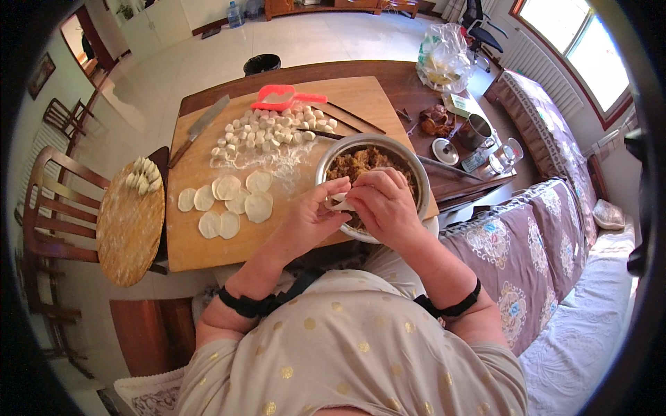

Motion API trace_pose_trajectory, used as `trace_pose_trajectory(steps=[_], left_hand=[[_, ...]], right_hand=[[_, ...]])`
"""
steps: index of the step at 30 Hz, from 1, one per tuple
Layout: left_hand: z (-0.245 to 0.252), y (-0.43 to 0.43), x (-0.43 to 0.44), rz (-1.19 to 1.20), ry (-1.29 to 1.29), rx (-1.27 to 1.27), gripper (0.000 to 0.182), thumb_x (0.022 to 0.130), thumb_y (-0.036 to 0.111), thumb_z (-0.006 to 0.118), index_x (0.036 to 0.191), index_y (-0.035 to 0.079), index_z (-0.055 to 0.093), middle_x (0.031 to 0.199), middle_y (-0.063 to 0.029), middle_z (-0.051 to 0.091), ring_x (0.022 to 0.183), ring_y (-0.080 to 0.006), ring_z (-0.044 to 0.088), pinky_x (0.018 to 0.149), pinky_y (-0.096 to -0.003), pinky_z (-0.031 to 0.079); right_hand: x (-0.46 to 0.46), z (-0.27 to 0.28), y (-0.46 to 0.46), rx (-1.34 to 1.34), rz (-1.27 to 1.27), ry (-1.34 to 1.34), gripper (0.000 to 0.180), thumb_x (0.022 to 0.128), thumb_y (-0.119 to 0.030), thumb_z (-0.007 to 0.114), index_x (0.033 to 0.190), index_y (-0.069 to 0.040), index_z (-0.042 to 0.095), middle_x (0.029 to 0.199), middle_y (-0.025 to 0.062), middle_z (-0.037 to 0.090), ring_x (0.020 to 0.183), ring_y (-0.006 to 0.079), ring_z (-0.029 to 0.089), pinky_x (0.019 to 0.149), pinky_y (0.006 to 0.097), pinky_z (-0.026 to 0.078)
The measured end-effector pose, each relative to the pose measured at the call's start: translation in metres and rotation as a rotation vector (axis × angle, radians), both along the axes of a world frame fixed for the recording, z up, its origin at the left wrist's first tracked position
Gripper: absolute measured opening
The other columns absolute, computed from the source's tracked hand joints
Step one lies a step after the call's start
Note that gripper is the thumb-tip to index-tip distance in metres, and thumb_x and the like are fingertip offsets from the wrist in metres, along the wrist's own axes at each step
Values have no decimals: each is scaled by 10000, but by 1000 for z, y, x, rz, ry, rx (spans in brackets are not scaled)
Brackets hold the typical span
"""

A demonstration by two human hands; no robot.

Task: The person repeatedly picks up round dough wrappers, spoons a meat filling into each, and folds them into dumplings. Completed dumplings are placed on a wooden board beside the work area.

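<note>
Over a metal bowl (pixel 424 182) of chopped filling (pixel 359 161), my left hand (pixel 325 208) and my right hand (pixel 382 205) pinch one folded dough wrapper (pixel 341 203) between their fingertips. What lies inside the wrapper is hidden. Several round, flat wrappers (pixel 258 207) lie on the wooden board (pixel 192 249) to the left of the bowl, some overlapping. Behind them, small dough pieces (pixel 265 127) sit in a pile with loose flour (pixel 286 161). Shaped dumplings (pixel 143 177) stand grouped at the far end of a round, floured wooden board (pixel 130 229) on the left.
A cleaver-like knife (pixel 200 125) lies at the board's left edge. A red scoop (pixel 276 98) and dark chopsticks (pixel 356 117) lie toward the back. On the table at right are a metal mug (pixel 474 131), a lid (pixel 445 151), a glass jug (pixel 504 156) and a plastic bag (pixel 445 57).
</note>
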State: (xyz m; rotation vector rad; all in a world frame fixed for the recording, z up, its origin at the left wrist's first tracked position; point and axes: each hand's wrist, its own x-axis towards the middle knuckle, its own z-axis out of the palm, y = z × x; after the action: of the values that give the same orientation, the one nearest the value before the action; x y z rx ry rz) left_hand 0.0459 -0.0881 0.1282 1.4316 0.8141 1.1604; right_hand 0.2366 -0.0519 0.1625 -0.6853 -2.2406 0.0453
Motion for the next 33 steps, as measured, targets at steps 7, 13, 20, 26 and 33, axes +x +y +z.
trace_pose_trajectory(steps=[7,13,20,26,33], left_hand=[[0,3,-12,100,-309,-118,421,850,-71,619,1251,34,548,1216,-107,604,1020,-136,615,854,-262,527],[4,1,-15,101,-428,-84,389,855,-86,596,1215,58,565,1260,-148,586,1112,-195,590,896,-314,536],[2,1,-14,104,-331,12,359,859,-84,597,1191,53,572,1260,-143,587,1107,-190,591,911,-314,528],[3,-1,-10,102,-331,15,335,870,-69,597,1182,52,577,1250,-136,597,1084,-174,598,898,-300,527],[3,-1,-10,114,-352,8,330,877,-56,595,1188,53,578,1243,-130,602,1058,-162,606,872,-288,533]], right_hand=[[-10,1,-11,-184,-128,206,361,730,-174,759,1075,-104,682,1050,78,616,987,271,596,832,388,487],[-5,-1,-14,-380,-94,354,253,729,-128,776,971,-78,724,892,96,658,819,255,645,709,346,522],[-8,1,-14,-347,-96,370,157,744,-95,757,885,-44,709,838,93,660,790,249,638,694,346,517],[-6,3,-12,-282,-66,312,126,775,-77,718,894,-47,693,843,93,669,779,259,632,695,357,515],[-7,1,-12,-320,-67,320,187,777,-88,723,959,-54,698,858,93,668,784,257,629,692,350,516]])
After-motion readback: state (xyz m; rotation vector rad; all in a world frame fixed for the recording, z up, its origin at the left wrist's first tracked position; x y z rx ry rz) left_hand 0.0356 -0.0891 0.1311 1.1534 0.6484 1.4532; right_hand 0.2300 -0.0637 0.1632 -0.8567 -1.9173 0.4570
